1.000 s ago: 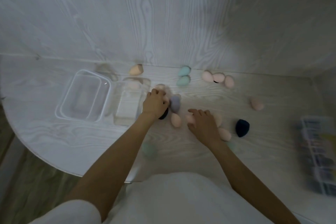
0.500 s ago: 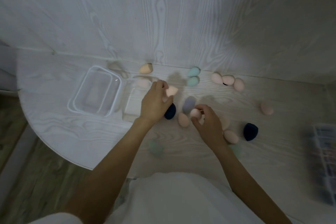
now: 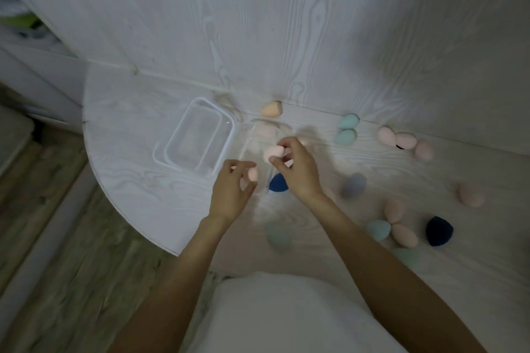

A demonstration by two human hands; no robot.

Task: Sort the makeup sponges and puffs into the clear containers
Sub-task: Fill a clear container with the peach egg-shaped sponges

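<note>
My left hand pinches a pink sponge at its fingertips. My right hand grips another pink sponge. Both hands hover over the narrow clear container, which stands right of the wider clear container with a white rim. A dark blue sponge lies just under my right hand; whether it is inside the narrow container I cannot tell. Loose sponges lie scattered over the white table: an orange one, two teal ones, and three pink ones by the wall.
More sponges lie to the right: lilac, pink, a pink pair, teal, navy. A blurred teal one sits near the front. The table's curved edge drops to the floor on the left. A wood-grain wall rises behind.
Each hand has picked a pink sponge off the table and carried it left, to above the narrow clear container. The view has swung to the left.
</note>
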